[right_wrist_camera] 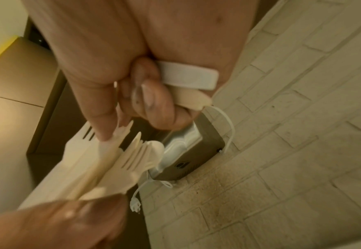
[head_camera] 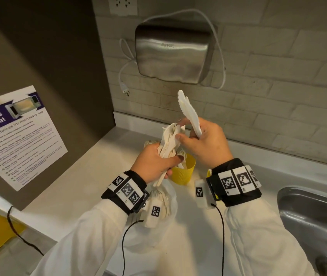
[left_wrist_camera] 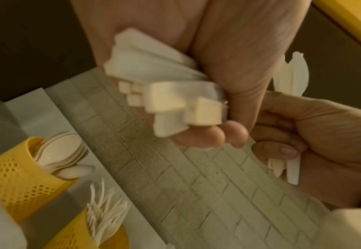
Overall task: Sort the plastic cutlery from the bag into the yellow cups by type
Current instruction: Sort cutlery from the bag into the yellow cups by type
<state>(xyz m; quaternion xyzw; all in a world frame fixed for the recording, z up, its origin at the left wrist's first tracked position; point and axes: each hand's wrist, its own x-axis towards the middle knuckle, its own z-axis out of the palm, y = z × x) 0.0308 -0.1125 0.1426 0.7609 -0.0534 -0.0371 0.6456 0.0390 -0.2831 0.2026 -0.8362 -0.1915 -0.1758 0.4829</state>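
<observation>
My left hand [head_camera: 154, 164] grips a mixed bundle of white plastic cutlery [head_camera: 169, 140] by the handles, above the counter. My right hand [head_camera: 202, 144] holds white knives [head_camera: 188, 110] upright in its curled fingers, while its thumb and forefinger touch the top of the bundle. In the right wrist view fork tines [right_wrist_camera: 130, 160] show in that bundle. One yellow perforated cup [left_wrist_camera: 11, 176] holds spoons [left_wrist_camera: 64, 151]. Another yellow cup [left_wrist_camera: 79, 232] holds forks [left_wrist_camera: 104, 202]. A third yellow cup [head_camera: 209, 173] is mostly hidden behind my right wrist. The clear bag [head_camera: 158, 216] lies under my left wrist.
A steel sink [head_camera: 314, 216] is set into the counter on the right. A metal hand dryer [head_camera: 172, 52] with a loose white cord hangs on the brick wall behind. A microwave notice [head_camera: 19, 136] is stuck on the dark panel at left.
</observation>
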